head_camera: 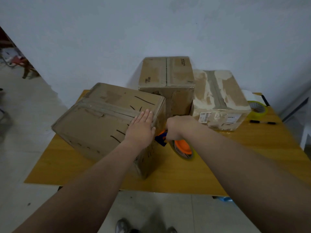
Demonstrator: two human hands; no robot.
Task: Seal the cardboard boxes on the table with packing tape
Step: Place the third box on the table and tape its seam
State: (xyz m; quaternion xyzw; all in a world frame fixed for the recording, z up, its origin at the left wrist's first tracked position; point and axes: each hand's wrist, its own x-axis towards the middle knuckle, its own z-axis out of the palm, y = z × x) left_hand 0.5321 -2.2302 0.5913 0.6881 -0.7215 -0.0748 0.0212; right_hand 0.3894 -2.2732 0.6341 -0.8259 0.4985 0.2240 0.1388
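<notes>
Three cardboard boxes stand on a yellow table (218, 174). The nearest box (101, 118) lies at the left, with a tape strip running along its top seam. My left hand (142, 127) presses flat, fingers together, on the right end of its top. My right hand (178, 127) grips an orange and blue tape dispenser (180, 146) against the right side of that box. A taller box (165, 73) stands behind, its seam showing as a dark line. A third, scuffed box (218, 100) sits to the right with tape along its top.
A spare roll of yellowish tape (257, 109) and a black marker (262, 122) lie at the table's right, beside the scuffed box. A white wall rises just behind the boxes. My shoes (122, 227) show on the tiled floor below the front edge.
</notes>
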